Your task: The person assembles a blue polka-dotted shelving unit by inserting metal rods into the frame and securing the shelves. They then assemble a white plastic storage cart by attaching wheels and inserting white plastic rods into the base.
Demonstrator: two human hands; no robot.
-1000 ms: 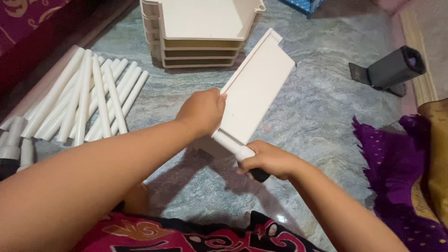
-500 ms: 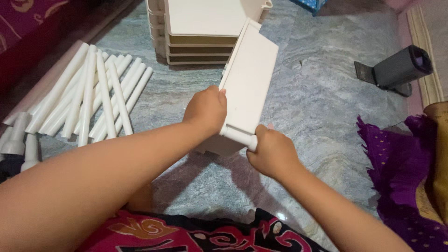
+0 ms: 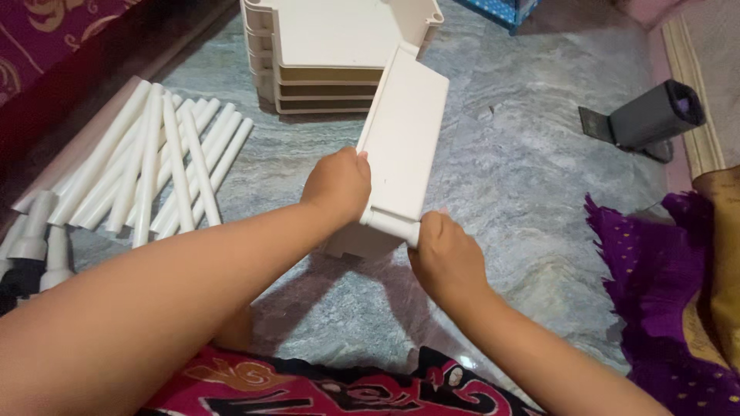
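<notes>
I hold a white plastic shelf panel (image 3: 405,135) on edge above the marble floor, its far end close to a stack of the same white shelves (image 3: 339,46). My left hand (image 3: 337,185) grips the panel's near left edge. My right hand (image 3: 445,258) is closed around the round tube-shaped socket at the panel's near corner. The underside of the panel is hidden.
A pile of several white plastic tubes (image 3: 162,162) lies on the floor at left, with white connector pieces (image 3: 35,246) beside them. A grey tool-like object (image 3: 644,119) lies at right. Purple cloth (image 3: 671,293) covers the right edge; a patterned garment (image 3: 331,389) is at the bottom.
The panel has swung from a diagonal tilt to nearly straight away from me, nearer the stack. My right hand shifted up to the corner socket; the left hand kept its grip.
</notes>
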